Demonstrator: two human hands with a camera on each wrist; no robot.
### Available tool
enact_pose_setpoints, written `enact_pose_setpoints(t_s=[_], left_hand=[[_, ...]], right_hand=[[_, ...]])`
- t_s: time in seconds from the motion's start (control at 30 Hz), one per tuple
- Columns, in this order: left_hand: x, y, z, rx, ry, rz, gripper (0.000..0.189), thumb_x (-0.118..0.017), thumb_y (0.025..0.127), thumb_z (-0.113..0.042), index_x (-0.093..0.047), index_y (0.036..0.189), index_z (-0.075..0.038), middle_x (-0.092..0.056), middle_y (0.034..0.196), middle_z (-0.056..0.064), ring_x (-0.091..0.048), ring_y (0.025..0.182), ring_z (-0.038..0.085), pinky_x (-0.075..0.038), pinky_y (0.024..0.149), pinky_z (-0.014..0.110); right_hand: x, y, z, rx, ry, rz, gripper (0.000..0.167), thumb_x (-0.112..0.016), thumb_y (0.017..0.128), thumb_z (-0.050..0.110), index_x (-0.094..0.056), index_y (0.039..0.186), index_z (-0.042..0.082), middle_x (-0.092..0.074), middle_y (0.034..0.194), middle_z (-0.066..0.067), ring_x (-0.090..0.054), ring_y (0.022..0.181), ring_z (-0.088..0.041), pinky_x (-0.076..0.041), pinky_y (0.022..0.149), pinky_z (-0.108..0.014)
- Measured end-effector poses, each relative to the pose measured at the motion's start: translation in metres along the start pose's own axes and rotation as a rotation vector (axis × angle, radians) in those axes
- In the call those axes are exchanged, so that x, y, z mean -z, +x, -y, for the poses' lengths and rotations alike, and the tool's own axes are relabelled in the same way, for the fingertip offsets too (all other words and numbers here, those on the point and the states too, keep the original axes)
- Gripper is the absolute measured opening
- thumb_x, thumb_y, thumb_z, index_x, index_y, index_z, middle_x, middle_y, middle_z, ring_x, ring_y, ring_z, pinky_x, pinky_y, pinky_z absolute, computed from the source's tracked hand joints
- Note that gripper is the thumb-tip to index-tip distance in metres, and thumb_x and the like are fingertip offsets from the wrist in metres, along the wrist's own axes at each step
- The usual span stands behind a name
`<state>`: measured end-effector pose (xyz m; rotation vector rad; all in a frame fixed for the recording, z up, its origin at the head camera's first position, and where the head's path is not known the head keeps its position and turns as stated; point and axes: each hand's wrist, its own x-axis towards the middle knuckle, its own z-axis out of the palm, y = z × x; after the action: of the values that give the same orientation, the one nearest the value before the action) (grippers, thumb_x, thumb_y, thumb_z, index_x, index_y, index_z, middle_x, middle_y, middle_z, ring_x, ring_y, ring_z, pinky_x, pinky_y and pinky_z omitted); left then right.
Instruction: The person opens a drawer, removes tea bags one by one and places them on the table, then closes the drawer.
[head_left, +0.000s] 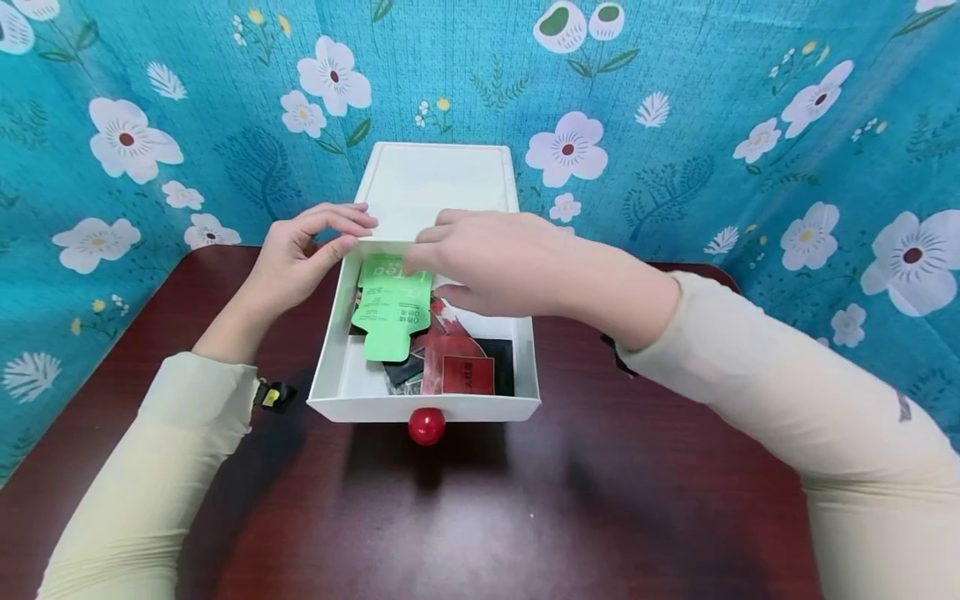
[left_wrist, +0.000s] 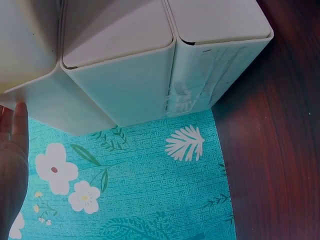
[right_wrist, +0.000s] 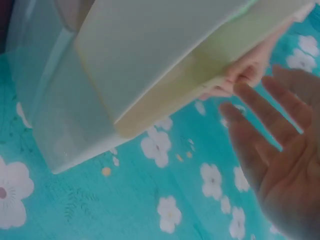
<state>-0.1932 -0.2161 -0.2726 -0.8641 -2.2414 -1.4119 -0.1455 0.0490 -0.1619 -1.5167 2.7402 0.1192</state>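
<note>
A white box (head_left: 442, 187) stands on the table with its drawer (head_left: 326, 375) pulled out toward me, a red ball knob (head_left: 427, 426) on the front. Inside lies a green flattened tea packet (head_left: 392, 308) with printed lettering. Beside it are a red packet (head_left: 468, 375) and black and clear wrappers. My left hand (head_left: 300, 250) rests its fingers and thumb at the box's top left front edge; the left wrist view catches part of it against the white side. Over the drawer's back right is my right hand (head_left: 495, 258), fingertips near the green packet. Its fingers look spread and loosely bent in the right wrist view, holding nothing.
The dark reddish wooden table (head_left: 465, 525) carries the box near its far side. A blue flowered cloth (head_left: 247, 108) hangs behind and along the sides. Side by side, several white box sections (left_wrist: 120, 80) show in the left wrist view.
</note>
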Motion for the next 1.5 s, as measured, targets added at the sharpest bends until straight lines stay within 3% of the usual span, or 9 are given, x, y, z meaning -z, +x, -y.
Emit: enact_pose_setpoints(t_s=[0.13,0.37,0.57,0.7,0.77,0.87,1.03,1.27,1.5], left_hand=[[0.0,-0.002,0.002,0.006,-0.006,0.0,0.018,-0.061,0.098,-0.008,-0.071,0.108,0.003,-0.069,0.118,-0.012,-0.054,0.13,0.008,-0.051,0.095,0.014],[0.001,0.001,0.003,0.015,0.014,0.009,0.018,-0.062,0.097,-0.008,-0.072,0.109,0.0,-0.07,0.119,-0.007,-0.054,0.131,0.01,-0.052,0.095,0.016],[0.002,0.001,0.002,0.005,0.027,0.001,0.017,-0.062,0.097,-0.008,-0.072,0.108,0.001,-0.071,0.119,-0.002,-0.055,0.131,0.011,-0.052,0.097,0.017],[0.002,0.0,0.002,0.004,0.027,-0.001,0.017,-0.062,0.097,-0.009,-0.072,0.108,0.0,-0.071,0.12,-0.002,-0.055,0.132,0.012,-0.052,0.097,0.018],[0.002,0.0,0.003,0.006,0.023,-0.003,0.017,-0.062,0.097,-0.009,-0.072,0.108,0.0,-0.071,0.12,-0.002,-0.054,0.132,0.012,-0.052,0.097,0.018],[0.002,0.0,0.004,0.006,0.024,-0.005,0.017,-0.062,0.097,-0.009,-0.072,0.108,0.0,-0.07,0.12,-0.001,-0.054,0.132,0.012,-0.052,0.098,0.018],[0.002,0.001,0.005,0.018,0.026,0.003,0.018,-0.062,0.097,-0.008,-0.072,0.11,-0.001,-0.07,0.121,0.002,-0.054,0.132,0.012,-0.052,0.097,0.018],[0.002,0.001,0.004,0.03,0.022,0.002,0.017,-0.062,0.097,-0.007,-0.072,0.109,0.0,-0.07,0.12,0.002,-0.054,0.132,0.012,-0.052,0.097,0.018],[0.001,0.001,0.003,0.031,0.035,-0.004,0.017,-0.062,0.097,-0.009,-0.072,0.108,0.0,-0.071,0.12,0.001,-0.055,0.132,0.011,-0.052,0.097,0.018]], right_hand=[[-0.002,0.029,-0.001,0.069,0.014,0.172,0.049,-0.065,0.093,0.014,-0.054,0.141,0.02,-0.055,0.142,0.001,-0.055,0.122,-0.02,-0.057,0.088,-0.034],[-0.008,0.068,0.005,0.082,-0.032,0.368,0.05,-0.052,0.098,0.008,-0.049,0.147,0.021,-0.054,0.143,0.0,-0.057,0.121,-0.018,-0.058,0.084,-0.032],[-0.007,0.09,0.01,0.133,-0.079,0.548,0.071,-0.062,0.093,0.0,-0.038,0.151,0.032,-0.039,0.154,-0.001,-0.043,0.132,-0.02,-0.059,0.081,-0.03],[-0.009,0.095,0.016,0.069,-0.211,0.715,0.093,-0.072,0.089,0.009,-0.015,0.157,0.041,-0.015,0.165,-0.006,-0.023,0.148,-0.029,-0.059,0.086,-0.037],[-0.011,0.095,0.019,0.031,-0.268,0.749,0.104,-0.077,0.086,0.018,-0.005,0.157,0.043,-0.005,0.167,-0.006,-0.014,0.151,-0.033,-0.058,0.092,-0.042],[-0.016,0.093,0.02,0.007,-0.286,0.724,0.109,-0.08,0.083,0.026,-0.002,0.158,0.04,-0.004,0.167,-0.007,-0.017,0.151,-0.035,-0.056,0.097,-0.046],[-0.021,0.09,0.016,0.007,-0.194,0.652,0.101,-0.078,0.085,0.023,-0.01,0.159,0.036,-0.02,0.162,-0.006,-0.034,0.137,-0.027,-0.059,0.088,-0.036],[-0.016,0.088,0.007,0.122,-0.074,0.563,0.071,-0.068,0.092,0.018,-0.036,0.155,0.024,-0.054,0.139,-0.003,-0.05,0.119,-0.021,-0.053,0.096,-0.035],[-0.013,0.082,0.001,0.148,0.012,0.471,0.056,-0.066,0.094,0.014,-0.05,0.147,0.02,-0.059,0.135,0.0,-0.054,0.113,-0.02,-0.053,0.097,-0.033]])
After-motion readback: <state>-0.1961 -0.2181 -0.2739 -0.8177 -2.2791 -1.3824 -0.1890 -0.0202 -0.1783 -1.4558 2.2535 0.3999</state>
